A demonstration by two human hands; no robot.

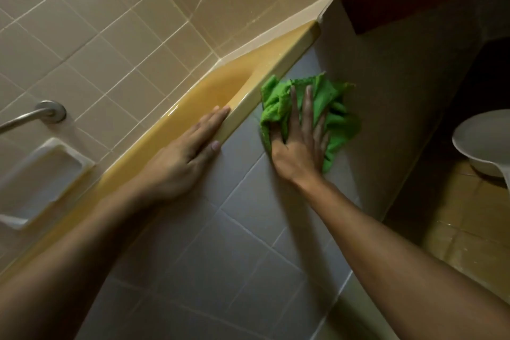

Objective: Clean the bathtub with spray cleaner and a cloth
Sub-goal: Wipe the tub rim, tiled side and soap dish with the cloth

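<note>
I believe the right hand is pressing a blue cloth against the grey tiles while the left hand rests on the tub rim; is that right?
Not quite: the head view shows the cloth under the right hand is green, not blue. The rest is correct.

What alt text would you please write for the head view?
A person's right hand presses a green cloth against grey tiles beside a yellow bathtub, while the left hand rests flat on its rim. A beige tiled wall rises behind.

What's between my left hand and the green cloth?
Only the edge of the yellow tub rim and bare grey tile, per the head view.
</note>
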